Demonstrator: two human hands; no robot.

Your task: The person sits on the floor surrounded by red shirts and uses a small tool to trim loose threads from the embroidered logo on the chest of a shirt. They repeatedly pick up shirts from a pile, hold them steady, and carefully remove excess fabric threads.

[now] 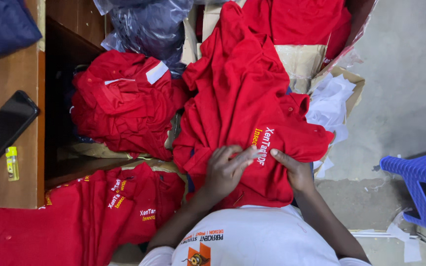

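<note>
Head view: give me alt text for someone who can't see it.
Both hands, left hand and right hand, press on a red shirt with embroidered lettering, on the person's lap. More red shirts are piled left; a black phone lies on a wooden table.
</note>
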